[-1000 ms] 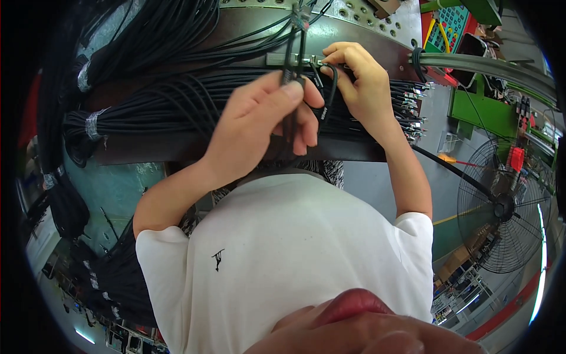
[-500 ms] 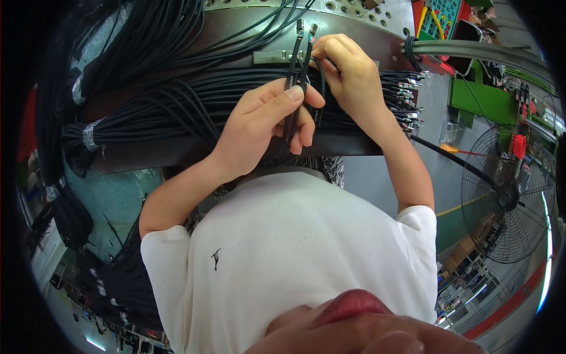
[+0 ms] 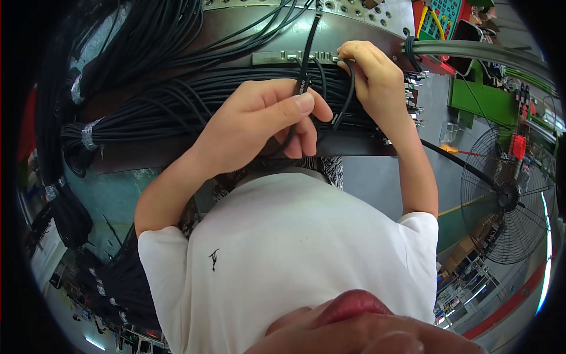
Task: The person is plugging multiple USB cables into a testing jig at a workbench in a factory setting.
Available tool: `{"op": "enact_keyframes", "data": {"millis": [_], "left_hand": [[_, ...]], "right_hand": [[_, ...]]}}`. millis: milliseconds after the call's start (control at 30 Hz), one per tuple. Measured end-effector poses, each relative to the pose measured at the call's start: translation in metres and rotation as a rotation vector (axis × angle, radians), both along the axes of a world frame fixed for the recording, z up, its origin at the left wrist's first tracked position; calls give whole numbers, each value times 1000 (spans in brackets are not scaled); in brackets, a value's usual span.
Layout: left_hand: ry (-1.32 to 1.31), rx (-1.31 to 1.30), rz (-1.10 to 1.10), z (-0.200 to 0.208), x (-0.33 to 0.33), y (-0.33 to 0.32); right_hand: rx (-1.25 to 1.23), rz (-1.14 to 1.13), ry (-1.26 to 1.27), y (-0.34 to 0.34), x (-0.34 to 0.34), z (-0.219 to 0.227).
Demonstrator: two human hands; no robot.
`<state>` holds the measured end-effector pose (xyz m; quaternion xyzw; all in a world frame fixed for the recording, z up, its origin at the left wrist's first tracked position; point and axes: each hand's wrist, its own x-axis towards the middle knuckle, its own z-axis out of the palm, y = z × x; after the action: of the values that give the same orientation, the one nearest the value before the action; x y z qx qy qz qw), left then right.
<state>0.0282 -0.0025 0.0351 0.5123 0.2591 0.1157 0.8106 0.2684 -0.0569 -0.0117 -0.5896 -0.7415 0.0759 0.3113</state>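
Observation:
My left hand point(image 3: 250, 127) is closed, thumb and fingers pinching a black cable point(image 3: 309, 44) that rises past a slotted metal strip fixture point(image 3: 270, 58). Another black cable point(image 3: 352, 85) curves down from the fingertips of my right hand point(image 3: 377, 82), which is closed on its end at the strip's right end. A further thin cable point(image 3: 321, 74) bends out of the strip between my two hands. Below and behind the hands lies a thick bundle of black cables point(image 3: 177, 103), its silvery connector ends point(image 3: 413, 97) showing beyond my right wrist.
Tied bundles of black cable point(image 3: 76, 221) hang at the left. A perforated metal plate point(image 3: 348, 9) lies along the far edge. At the right are a grey curved tube point(image 3: 489, 50), a large wire-guarded fan point(image 3: 507, 197) and a green cabinet point(image 3: 483, 97).
My right hand has moved right along the strip with a cable end. My left hand held two cables side by side; now one shows in it, and cables sit in the strip.

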Motion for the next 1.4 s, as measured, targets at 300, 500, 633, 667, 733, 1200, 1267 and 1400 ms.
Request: {"op": "enact_keyframes", "data": {"millis": [300,500,633,667,733,1200,1267,1400], "left_hand": [[6,-328,-85,-9,17,4],[141,539,-314,22,15,13],[231,1388,115,-12,9,4],[217,1330,105,-16,9,-3],[174,1292,97,-16,8,-14],[0,206,321,-68,30,168],[38,-162,328,-62,81,164],[-265,-363,148,-79,88,154]], "right_hand": [[159,-1,-85,4,9,8],[385,-73,-55,8,15,8],[161,106,-137,-4,20,-3],[161,129,-164,-3,20,0],[141,165,-203,0,24,7],[-46,292,-235,14,29,18],[-199,273,-65,16,32,17],[-474,292,161,56,53,39]]}}
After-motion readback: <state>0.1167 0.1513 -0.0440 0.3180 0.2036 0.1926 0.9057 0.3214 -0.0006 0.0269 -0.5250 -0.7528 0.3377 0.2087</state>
